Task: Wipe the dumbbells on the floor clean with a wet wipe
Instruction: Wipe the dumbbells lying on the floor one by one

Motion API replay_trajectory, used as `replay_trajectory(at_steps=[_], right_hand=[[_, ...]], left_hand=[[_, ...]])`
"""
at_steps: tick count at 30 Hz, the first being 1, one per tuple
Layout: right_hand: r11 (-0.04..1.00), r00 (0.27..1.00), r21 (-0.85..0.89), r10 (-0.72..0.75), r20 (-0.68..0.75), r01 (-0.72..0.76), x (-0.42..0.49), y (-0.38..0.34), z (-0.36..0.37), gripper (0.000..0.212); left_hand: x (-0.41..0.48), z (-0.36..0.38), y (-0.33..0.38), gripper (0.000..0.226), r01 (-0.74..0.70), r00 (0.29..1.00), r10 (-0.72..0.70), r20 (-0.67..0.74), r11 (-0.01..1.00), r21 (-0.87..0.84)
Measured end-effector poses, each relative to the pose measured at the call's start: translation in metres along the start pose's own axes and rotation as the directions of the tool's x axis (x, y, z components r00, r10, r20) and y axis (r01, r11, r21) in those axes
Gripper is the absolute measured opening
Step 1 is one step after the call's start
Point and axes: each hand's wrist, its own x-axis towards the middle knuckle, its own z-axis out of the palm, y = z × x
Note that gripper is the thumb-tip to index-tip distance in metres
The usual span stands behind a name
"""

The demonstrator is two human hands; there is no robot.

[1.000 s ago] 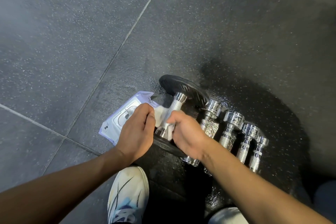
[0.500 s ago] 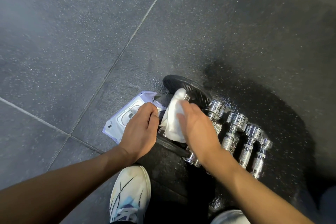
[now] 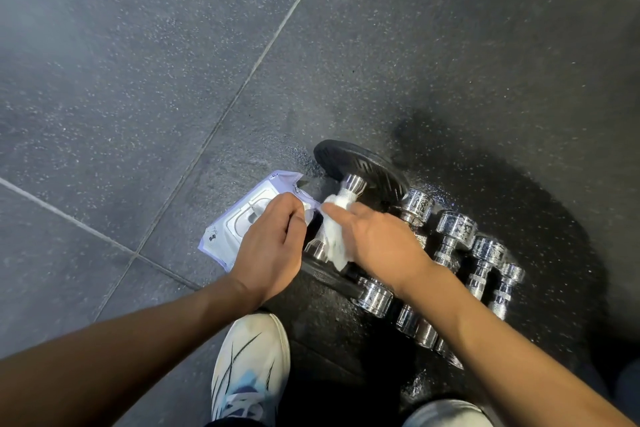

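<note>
Clearly we pinch the limp wet wipe [image 3: 334, 239] in both hands, left hand [image 3: 268, 248] and right hand [image 3: 382, 241], around the heavy, slick dumbbell [image 3: 353, 196] handle.

**Chrome, black and speckled grey on the gym floor**

The floor [image 3: 138, 80] is dark grey flecked with pale specks, crossed by thin light seams. The big dumbbell [image 3: 360, 166] shows black plates and a shiny silver handle. Beside it, the small dumbbells [image 3: 455, 229] gleam mirror chrome with mottled reflections. The wet wipe [image 3: 334, 239] is plain white. The wipe packet [image 3: 239, 222] is pale lilac with a white flap. The shoe [image 3: 252, 364] is white, streaked with black lines and blue patches.
</note>
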Motion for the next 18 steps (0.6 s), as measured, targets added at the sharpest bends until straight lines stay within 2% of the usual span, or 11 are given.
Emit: replay_trajectory(at_steps=[4,7,10,13,18], right_hand=[[0.943,0.972,0.265,-0.226,0.066,0.201,-0.004,0.007,0.008,0.058],[0.886,0.949,0.381,-0.309,0.058,0.265,-0.009,0.012,0.011,0.057],[0.823,0.961,0.518,-0.275,0.007,0.232,-0.016,0.023,0.014,0.05],[0.763,0.985,0.631,-0.175,-0.013,0.143,-0.026,0.033,0.023,0.036],[0.773,0.992,0.629,0.0,0.124,-0.079,-0.03,0.029,0.032,0.029]], left_hand=[[0.001,0.0,0.0,0.018,-0.007,1.0,0.007,-0.003,1.0,0.001],[0.0,0.0,-0.001,0.018,-0.013,1.0,0.013,-0.006,1.0,0.006],[-0.001,0.0,-0.001,0.018,-0.013,1.0,0.013,-0.003,1.0,0.012],[0.0,-0.001,0.0,0.018,-0.014,1.0,0.014,-0.003,1.0,0.01],[0.0,0.0,0.0,0.018,-0.011,1.0,0.011,-0.009,1.0,0.017]])
